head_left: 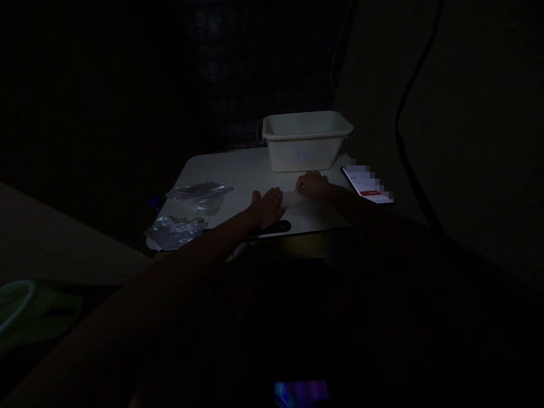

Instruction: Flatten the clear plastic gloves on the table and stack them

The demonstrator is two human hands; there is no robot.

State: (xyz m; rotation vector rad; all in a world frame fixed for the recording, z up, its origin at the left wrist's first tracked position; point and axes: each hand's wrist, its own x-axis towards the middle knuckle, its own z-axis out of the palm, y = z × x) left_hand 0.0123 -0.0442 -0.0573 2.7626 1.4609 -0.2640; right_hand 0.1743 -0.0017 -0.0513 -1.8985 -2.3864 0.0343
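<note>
One table (242,164) bears one tub (306,154). Left of and nearer than the tub lie two plastic heaps (199,194); right of it, one phone (369,184). Before it, the left hand (267,208) lies flat, the right hand (313,184) curls, its grip too dim to tell; one film (291,199) lies between.

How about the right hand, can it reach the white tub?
Probably yes: the right hand is just in front of the white tub, with nothing visible between them, though it seems to touch clear plastic.
</note>
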